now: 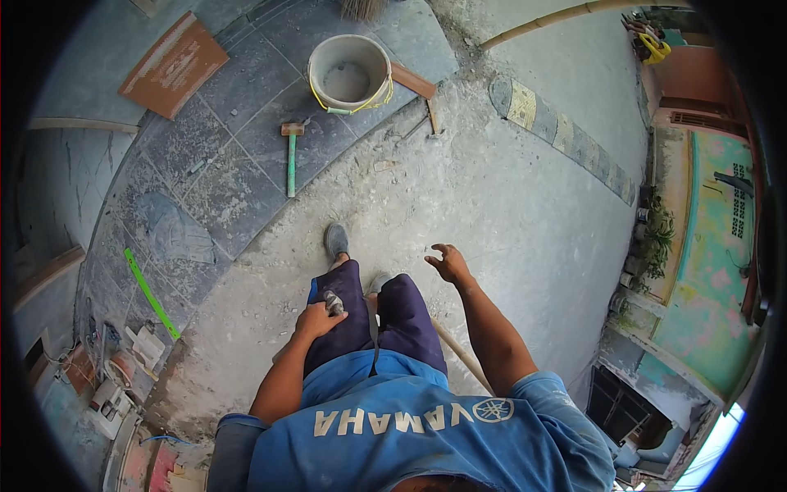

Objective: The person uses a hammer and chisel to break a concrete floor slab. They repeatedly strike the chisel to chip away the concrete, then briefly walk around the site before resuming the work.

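My left hand is closed around a small grey-and-white lump, in front of my left thigh; its material cannot be made out. My right hand is held out over the concrete ground, fingers apart and nothing in them. Ahead, a mallet with a green handle lies on the dark tiled floor. Beyond it stands a grey bucket with a yellow handle and some grey material inside. A hammer lies at the tiles' broken edge, beside a brown tile piece.
On the left are a brown tile, a crumpled bluish sheet and a green straightedge. A striped speed bump crosses the ground at right. A bamboo pole arches at top right; another pole lies behind my right arm.
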Demonstrator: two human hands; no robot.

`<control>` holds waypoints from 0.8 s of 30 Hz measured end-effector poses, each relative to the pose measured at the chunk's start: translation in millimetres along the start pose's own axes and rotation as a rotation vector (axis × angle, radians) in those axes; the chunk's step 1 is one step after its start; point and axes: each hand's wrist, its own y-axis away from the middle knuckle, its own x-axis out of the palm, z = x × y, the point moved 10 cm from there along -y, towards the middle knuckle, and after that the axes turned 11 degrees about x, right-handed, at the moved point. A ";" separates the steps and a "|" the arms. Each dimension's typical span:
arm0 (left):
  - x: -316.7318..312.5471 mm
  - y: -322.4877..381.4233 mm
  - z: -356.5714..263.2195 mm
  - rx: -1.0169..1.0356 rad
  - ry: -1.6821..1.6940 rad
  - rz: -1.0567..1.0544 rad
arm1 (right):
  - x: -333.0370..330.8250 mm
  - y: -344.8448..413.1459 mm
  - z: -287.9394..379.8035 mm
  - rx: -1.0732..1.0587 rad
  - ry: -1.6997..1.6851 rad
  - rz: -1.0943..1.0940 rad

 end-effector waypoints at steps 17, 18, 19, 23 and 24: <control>98.6 -179.9 -157.3 -0.662 0.337 0.013 | 213.8 -611.6 8.0 -0.454 0.514 -0.075; 91.8 -189.7 -173.0 -0.690 0.323 0.031 | 225.9 -608.8 10.6 -0.510 0.476 0.025; 90.9 -203.6 -188.9 -0.693 0.327 0.058 | 231.0 -612.0 -0.2 -0.557 0.454 0.109; 61.8 -246.6 -264.8 -0.662 0.344 0.105 | 202.0 -584.1 -48.3 -0.378 0.163 0.543; 50.1 -252.2 -285.9 -0.652 0.343 0.102 | 176.0 -578.4 -51.9 -0.366 0.123 0.574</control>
